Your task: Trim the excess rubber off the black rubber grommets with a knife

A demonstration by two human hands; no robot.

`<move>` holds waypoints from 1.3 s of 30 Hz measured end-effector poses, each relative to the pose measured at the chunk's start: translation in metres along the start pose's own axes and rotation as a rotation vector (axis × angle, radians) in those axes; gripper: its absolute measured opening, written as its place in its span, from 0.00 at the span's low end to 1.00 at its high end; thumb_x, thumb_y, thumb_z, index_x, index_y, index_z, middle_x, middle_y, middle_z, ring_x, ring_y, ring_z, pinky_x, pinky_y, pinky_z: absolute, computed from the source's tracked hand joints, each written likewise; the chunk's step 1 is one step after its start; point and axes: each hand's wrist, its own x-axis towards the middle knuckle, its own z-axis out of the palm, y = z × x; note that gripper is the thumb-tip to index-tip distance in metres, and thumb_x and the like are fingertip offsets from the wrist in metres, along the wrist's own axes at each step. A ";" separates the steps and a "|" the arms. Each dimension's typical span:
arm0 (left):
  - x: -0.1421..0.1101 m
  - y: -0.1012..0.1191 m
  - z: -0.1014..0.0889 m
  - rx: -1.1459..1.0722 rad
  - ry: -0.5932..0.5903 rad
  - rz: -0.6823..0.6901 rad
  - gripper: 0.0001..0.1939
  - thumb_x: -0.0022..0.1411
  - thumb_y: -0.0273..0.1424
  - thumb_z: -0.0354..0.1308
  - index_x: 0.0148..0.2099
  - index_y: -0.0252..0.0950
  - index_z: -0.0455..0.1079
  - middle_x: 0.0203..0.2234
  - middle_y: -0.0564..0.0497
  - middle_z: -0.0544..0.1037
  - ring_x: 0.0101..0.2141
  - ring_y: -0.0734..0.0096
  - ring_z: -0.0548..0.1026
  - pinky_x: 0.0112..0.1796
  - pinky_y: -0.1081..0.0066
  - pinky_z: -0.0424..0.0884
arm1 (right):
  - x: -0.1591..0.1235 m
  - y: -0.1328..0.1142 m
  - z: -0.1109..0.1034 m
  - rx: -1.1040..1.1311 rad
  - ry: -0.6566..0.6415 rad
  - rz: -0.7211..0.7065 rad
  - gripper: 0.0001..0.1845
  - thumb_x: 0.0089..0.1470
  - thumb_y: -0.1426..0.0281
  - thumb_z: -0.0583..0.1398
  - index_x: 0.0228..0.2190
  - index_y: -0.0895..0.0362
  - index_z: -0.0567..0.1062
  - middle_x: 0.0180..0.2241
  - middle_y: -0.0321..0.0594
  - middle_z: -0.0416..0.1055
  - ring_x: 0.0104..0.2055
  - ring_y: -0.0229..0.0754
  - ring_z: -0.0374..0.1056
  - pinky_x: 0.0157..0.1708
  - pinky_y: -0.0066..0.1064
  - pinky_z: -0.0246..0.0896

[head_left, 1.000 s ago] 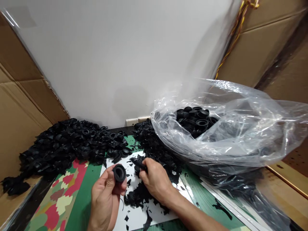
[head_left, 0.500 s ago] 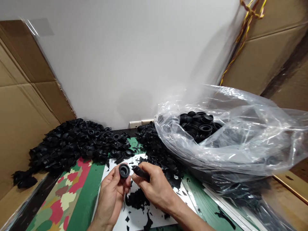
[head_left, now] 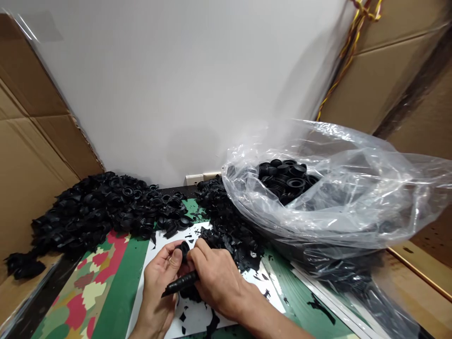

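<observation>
Your left hand (head_left: 157,282) was curled up, fingers and thumb closed around a black rubber bellows fitting (head_left: 183,251), which sat at the top of the grip with only its upper edge showing. Your right hand (head_left: 219,278) was closed too, pinching a tapered black rubber piece (head_left: 180,284) that ran out of the fingers toward the lower left, across the front of your left palm. Your two hands were pressed close together, knuckles nearly meeting. Can't tell from this view whether the tapered piece touched the fitting, since your fingers hid the spot.

Both hands were over a white board (head_left: 226,319) scattered with black rubber scraps (head_left: 212,324). A heap of rubber trimmings (head_left: 229,238) lay just beyond your right hand. A large pile of bellows fittings (head_left: 106,207) sat further back on the left, against a white wall (head_left: 176,94). To the right, a clear plastic bag (head_left: 339,202) lay open, full of more fittings (head_left: 284,181). A camouflage-patterned mat (head_left: 84,287) showed left of the board, with green surface (head_left: 300,287) on the right. Cardboard sheets (head_left: 31,141) lined the left side, and yellow-and-brown wires (head_left: 353,47) ran down the upper right corner.
</observation>
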 end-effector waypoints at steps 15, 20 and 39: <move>-0.001 0.003 -0.007 -0.066 -0.087 -0.097 0.17 0.47 0.39 0.67 0.36 0.31 0.75 0.17 0.49 0.73 0.18 0.74 0.66 0.17 0.78 0.59 | 0.005 0.021 -0.009 0.546 0.164 0.475 0.11 0.49 0.74 0.53 0.18 0.55 0.58 0.20 0.32 0.58 0.22 0.36 0.55 0.23 0.27 0.49; 0.001 0.002 -0.006 -0.001 -0.128 -0.074 0.16 0.48 0.38 0.66 0.36 0.31 0.75 0.18 0.51 0.73 0.19 0.76 0.66 0.18 0.78 0.60 | 0.006 0.016 -0.006 0.617 0.195 0.397 0.06 0.48 0.77 0.54 0.23 0.57 0.68 0.24 0.36 0.66 0.26 0.38 0.61 0.26 0.27 0.55; -0.005 -0.006 -0.002 0.069 -0.141 0.047 0.15 0.43 0.33 0.69 0.35 0.32 0.77 0.20 0.50 0.77 0.18 0.77 0.66 0.22 0.75 0.64 | 0.005 0.003 -0.004 0.439 0.107 0.459 0.05 0.41 0.77 0.54 0.22 0.56 0.63 0.22 0.36 0.66 0.23 0.38 0.63 0.23 0.26 0.51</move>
